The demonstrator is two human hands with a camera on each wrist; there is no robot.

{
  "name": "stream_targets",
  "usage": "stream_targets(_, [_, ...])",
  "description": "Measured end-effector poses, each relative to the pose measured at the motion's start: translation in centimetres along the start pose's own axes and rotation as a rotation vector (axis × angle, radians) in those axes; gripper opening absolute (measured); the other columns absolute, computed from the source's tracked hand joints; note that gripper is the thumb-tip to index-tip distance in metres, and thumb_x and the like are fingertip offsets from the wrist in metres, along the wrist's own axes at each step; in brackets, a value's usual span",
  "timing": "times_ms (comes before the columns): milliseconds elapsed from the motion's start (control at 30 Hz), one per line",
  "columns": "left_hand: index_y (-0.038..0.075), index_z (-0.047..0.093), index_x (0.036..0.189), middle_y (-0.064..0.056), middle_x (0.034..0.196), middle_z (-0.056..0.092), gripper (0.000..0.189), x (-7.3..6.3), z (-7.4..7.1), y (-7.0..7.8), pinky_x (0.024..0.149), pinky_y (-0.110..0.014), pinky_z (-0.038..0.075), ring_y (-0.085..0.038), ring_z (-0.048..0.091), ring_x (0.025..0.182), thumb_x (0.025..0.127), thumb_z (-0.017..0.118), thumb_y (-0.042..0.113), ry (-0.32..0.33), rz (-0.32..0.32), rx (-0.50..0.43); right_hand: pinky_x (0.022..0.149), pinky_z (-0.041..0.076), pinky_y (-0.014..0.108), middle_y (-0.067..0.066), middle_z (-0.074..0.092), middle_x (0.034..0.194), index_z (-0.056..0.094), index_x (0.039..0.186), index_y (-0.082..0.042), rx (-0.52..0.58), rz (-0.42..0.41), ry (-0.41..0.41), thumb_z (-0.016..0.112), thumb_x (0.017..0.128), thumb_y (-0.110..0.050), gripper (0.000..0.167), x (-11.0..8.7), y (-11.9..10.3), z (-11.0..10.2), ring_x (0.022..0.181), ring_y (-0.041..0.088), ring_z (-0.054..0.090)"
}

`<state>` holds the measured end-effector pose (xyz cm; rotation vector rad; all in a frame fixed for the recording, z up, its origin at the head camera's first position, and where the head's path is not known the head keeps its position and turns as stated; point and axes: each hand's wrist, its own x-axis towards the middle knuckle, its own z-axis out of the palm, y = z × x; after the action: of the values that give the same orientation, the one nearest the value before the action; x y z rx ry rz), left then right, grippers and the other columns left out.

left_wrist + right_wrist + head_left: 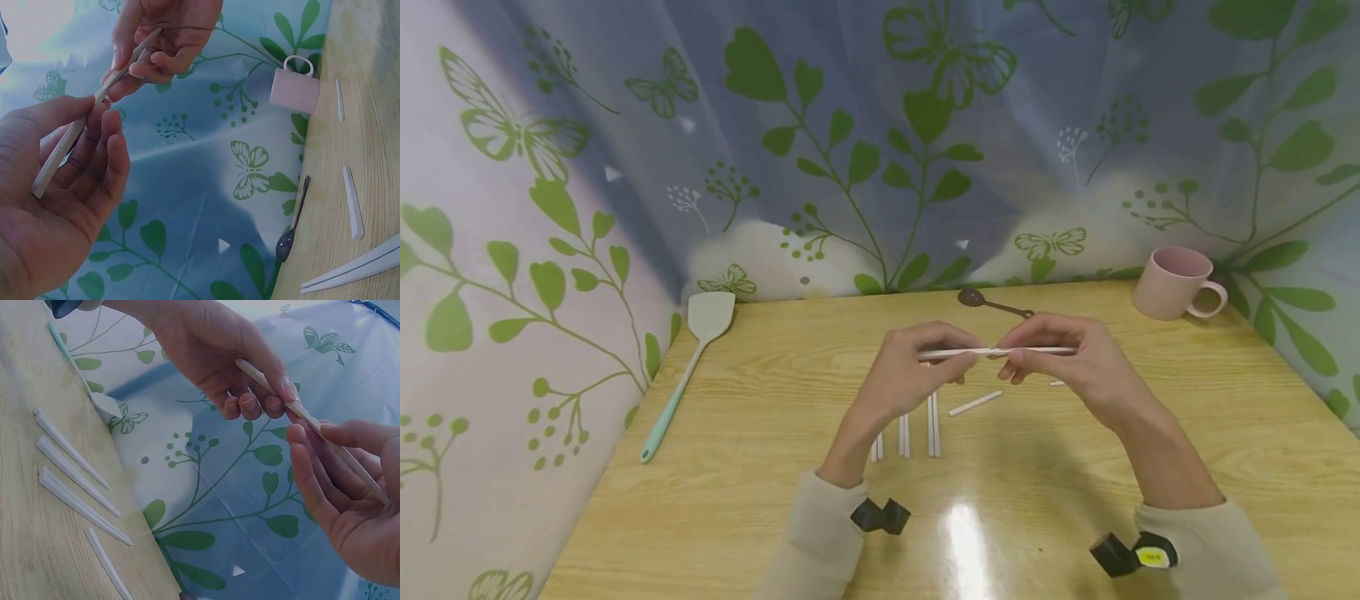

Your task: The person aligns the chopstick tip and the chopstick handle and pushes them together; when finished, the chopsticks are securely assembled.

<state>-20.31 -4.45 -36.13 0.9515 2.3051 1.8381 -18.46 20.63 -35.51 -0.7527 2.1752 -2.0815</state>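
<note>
A pale chopstick (pixel 992 352) is held level above the table between both hands. My left hand (pixel 906 367) pinches one half with thumb and fingertips, and my right hand (pixel 1075 354) pinches the other half, the fingertips of both meeting near its middle. There, the right wrist view shows an uneven spot on the chopstick (pixel 350 461); whether it is cracked through I cannot tell. Below the hands lie several white chopsticks in pairs (pixel 933 425), partly hidden by the left hand. A short white stick piece (pixel 975 404) rests beside them, and another short piece (pixel 339 100) lies farther right.
A dark spoon (pixel 972 297) lies near the table's back edge, just beyond the hands. At the back right stands a pink mug (pixel 1172 282). A spatula (pixel 677 400) with a mint handle lies along the left side. A leaf-patterned curtain (pixel 850 208) surrounds the wooden table (pixel 737 517).
</note>
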Motion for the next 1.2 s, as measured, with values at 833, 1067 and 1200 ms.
stream_targets(833, [0.01, 0.077, 0.112, -0.006, 0.111, 0.076, 0.018, -0.1, 1.0, 0.3, 0.076, -0.04, 0.064, -0.021, 0.077, 0.085, 0.095, 0.078, 0.017, 0.01, -0.045, -0.146, 0.084, 0.06, 0.035, 0.012, 0.073, 0.093, 0.07, 0.11, 0.003, -0.096, 0.035, 0.001, 0.069, 0.099, -0.003, 0.013, -0.3, -0.6, 0.3, 0.083, 0.026, 0.074])
stream_targets(1067, [0.011, 0.077, 0.109, -0.005, 0.111, 0.075, 0.016, -0.1, 1.1, 0.4, 0.075, -0.04, 0.065, -0.022, 0.076, 0.085, 0.095, 0.078, 0.018, 0.02, -0.051, -0.14, 0.084, 0.06, 0.035, 0.011, 0.072, 0.091, 0.071, 0.108, -0.001, -0.143, 0.06, 0.016, 0.072, 0.099, -0.01, 0.013, -0.3, -0.8, 0.5, 0.082, 0.029, 0.074])
stream_targets(1200, [0.011, 0.077, 0.108, -0.005, 0.11, 0.075, 0.015, 0.0, 1.2, 0.4, 0.075, -0.04, 0.065, -0.022, 0.076, 0.085, 0.095, 0.078, 0.018, 0.028, -0.052, -0.143, 0.085, 0.059, 0.036, 0.011, 0.072, 0.088, 0.071, 0.107, -0.002, -0.144, 0.064, 0.026, 0.073, 0.098, -0.011, 0.012, -0.3, -0.9, 0.7, 0.081, 0.03, 0.073])
